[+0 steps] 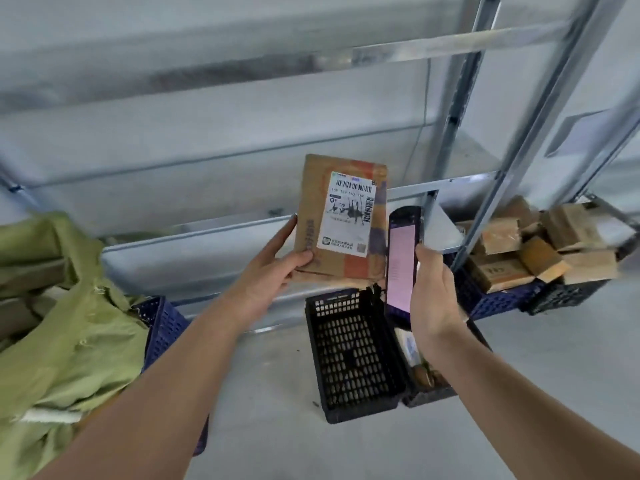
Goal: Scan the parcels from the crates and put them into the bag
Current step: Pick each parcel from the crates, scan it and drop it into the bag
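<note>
— Forearms first, both of them reaching out from six o'clock. What have you got in each hand?

— My left hand [277,268] grips a flat cardboard parcel [341,216] by its lower left corner, thumb across the front, fingers flat along the left edge and back. It stands upright at the centre, label [349,213] facing me. My right hand [434,296] is wrapped round the handheld scanner [401,261], screen lit, its top end just beside the parcel's right edge at about three o'clock of it.

— So the scan is the step in hand?

— I judge so. To do it well I'd keep the parcel steady and tip the scanner's head towards the barcode at the top of the label. My thumb sits low, clear of the barcode, and should stay there. I'd wait for the screen to confirm before letting go of anything.

— And where does it go after?

— Into the green bag [52,306], slumped open at nine o'clock, leaning over a blue crate [162,327]. Below my hands, at six o'clock of the parcel, sits a black crate [349,355]; its visible part holds nothing. More parcels [540,244] are heaped in crates at three o'clock, under the metal rack [485,133].

— Much left, then?

— Judging by that heap, plenty.
</note>
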Demonstrator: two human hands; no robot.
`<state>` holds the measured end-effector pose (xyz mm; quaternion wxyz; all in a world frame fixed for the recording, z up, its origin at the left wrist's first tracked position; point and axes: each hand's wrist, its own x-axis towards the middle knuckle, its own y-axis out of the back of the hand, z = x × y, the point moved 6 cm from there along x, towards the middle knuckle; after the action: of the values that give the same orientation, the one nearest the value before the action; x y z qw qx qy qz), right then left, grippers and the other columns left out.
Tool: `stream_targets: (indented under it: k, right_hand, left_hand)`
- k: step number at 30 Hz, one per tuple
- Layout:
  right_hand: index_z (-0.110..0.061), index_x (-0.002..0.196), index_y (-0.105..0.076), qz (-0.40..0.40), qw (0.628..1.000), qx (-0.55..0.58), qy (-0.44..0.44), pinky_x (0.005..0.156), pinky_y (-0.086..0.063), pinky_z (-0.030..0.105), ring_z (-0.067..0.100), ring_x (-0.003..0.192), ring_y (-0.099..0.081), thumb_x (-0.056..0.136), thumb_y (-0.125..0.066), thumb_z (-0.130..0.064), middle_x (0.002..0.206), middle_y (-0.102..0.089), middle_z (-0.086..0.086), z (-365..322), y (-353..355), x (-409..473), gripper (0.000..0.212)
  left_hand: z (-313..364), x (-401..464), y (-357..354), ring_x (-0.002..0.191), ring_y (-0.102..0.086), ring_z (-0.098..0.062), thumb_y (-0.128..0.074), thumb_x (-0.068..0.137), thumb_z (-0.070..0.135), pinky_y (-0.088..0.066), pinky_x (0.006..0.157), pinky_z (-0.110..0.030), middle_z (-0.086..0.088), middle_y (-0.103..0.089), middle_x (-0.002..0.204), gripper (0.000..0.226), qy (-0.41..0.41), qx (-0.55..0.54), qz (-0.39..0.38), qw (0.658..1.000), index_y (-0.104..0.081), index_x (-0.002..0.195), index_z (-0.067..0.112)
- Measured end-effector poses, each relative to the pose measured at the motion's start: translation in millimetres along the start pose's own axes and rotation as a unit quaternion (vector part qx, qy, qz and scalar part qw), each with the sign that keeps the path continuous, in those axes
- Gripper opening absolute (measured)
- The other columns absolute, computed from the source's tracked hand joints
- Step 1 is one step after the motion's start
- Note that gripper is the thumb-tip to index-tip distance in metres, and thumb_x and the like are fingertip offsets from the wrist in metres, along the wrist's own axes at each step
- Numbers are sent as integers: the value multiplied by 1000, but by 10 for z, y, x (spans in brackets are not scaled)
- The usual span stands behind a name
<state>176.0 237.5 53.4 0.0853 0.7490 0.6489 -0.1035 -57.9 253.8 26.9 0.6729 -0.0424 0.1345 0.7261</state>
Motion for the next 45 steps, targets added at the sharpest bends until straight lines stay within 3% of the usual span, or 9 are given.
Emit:
stream_targets:
  k: [3, 4, 6, 8, 9, 10, 17, 28, 45]
  right_hand:
    - [-24, 112, -63, -27, 999, -9, 44, 90, -50, 21, -8, 124, -50, 115, -27, -34, 135, -37, -21, -444, 343, -252, 37]
    - [-12, 111, -62, -38, 998, 1, 56, 85, -51, 22, -17, 104, -56, 115, -27, -29, 111, -60, -6, -580, 477, -327, 40]
    - [2, 125, -55, -46, 996, -6, 80, 103, -45, 35, -13, 107, -40, 115, -27, -28, 122, -49, -9, -848, 716, -486, 43]
    - [0, 126, -53, -65, 993, 2, 100, 105, -47, 45, 16, 122, -35, 112, -30, -39, 115, -59, 12, -1125, 879, -622, 47]
    - [-7, 125, -58, -75, 991, 14, 105, 101, -50, 43, -1, 98, -35, 106, -34, -50, 107, -64, 16, -1252, 936, -691, 53]
    - [-18, 120, -66, -82, 990, 14, 111, 104, -52, 46, 31, 104, -66, 97, -36, -59, 111, -68, 13, -1366, 991, -751, 55]
    - [-12, 106, -70, -120, 972, -16, 201, 67, -50, 31, 23, 77, -64, 109, -32, -48, 89, -72, 19, -2143, 1442, -1129, 52]
    - [-15, 125, -73, -225, 963, 94, 114, 81, -59, 49, 40, 89, -70, 105, -41, -53, 126, -73, 25, -2951, 1718, -1661, 54]
    - [-9, 115, -82, -356, 927, 95, 71, 81, -57, 49, 44, 88, -71, 102, -40, -53, 127, -72, 28, -2927, 1565, -2064, 62]
  left_hand:
    - [471, -435, -209, 121, -69, -11, -73, 96, 36, -43, 118, -48, 8, -79, 120, 75, -51, 30, 2, 998, -29, 141, 78]
    - [634, -587, -291, 122, -69, -10, -74, 93, 43, -44, 117, -47, 10, -78, 121, 77, -71, 42, 4, 997, -25, 136, 84]
    - [947, -886, -443, 123, -67, -7, -72, 85, 55, -46, 117, -45, 13, -74, 128, 81, -118, 65, 10, 991, -17, 132, 90]
    - [1245, -1146, -573, 125, -66, -6, -66, 88, 59, -43, 119, -45, 12, -69, 134, 82, -165, 103, 21, 981, -8, 137, 89]
    - [1383, -1255, -621, 125, -65, -4, -62, 91, 60, -42, 119, -44, 14, -66, 136, 80, -185, 127, 28, 974, -4, 138, 88]
    - [1520, -1365, -663, 124, -64, 0, -58, 93, 60, -42, 118, -39, 18, -63, 138, 79, -206, 150, 35, 966, 1, 138, 88]
    - [2325, -1974, -863, 120, -48, 29, -43, 109, 38, -32, 89, 9, 38, -41, 149, 72, -314, 199, 67, 926, 9, 147, 69]
    - [3023, -2180, -668, 126, -52, 15, -41, 104, 51, -32, 93, 6, 57, -44, 136, 70, -371, 236, 132, 888, 8, 135, 89]
    - [3246, -2252, -635, 120, -44, 31, -38, 112, 34, -32, 94, 7, 67, -38, 126, 70, -410, 291, 100, 858, 5, 144, 79]
